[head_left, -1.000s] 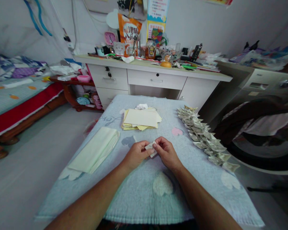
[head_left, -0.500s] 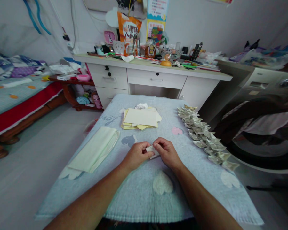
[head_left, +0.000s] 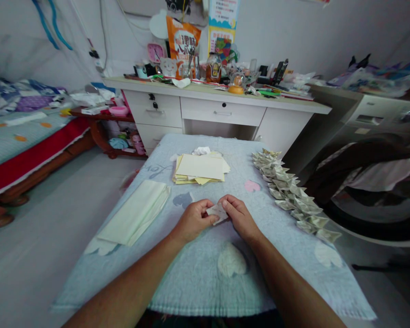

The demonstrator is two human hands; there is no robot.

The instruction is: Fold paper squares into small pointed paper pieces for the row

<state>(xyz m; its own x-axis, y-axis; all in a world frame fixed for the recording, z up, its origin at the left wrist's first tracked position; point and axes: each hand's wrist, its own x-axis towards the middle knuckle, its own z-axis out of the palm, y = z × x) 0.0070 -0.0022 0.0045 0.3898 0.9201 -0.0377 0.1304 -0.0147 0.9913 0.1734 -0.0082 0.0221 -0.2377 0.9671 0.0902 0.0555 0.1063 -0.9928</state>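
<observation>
A small piece of folded paper (head_left: 217, 212) is held between my two hands over the middle of the cloth-covered table. My left hand (head_left: 197, 220) pinches its left side, thumb on top. At its upper right corner, my right hand (head_left: 238, 214) grips it between thumb and fingers. Beyond the hands lies a stack of cream and yellow paper sheets (head_left: 200, 167). To the left is a folded pale green bundle (head_left: 136, 212), of paper or cloth. Rows of pointed folded paper pieces (head_left: 290, 193) run along the table's right side.
The table's light blue cloth (head_left: 191, 287) has heart patterns. Behind it stands a white desk (head_left: 222, 109) crowded with jars, a clock and a snack bag. A bed (head_left: 30, 132) is on the left, a front-loading washing machine (head_left: 379, 123) with its door open on the right.
My right fingers have shifted slightly up and right along the folded paper, and more of its face now shows. My left hand keeps nearly the same place.
</observation>
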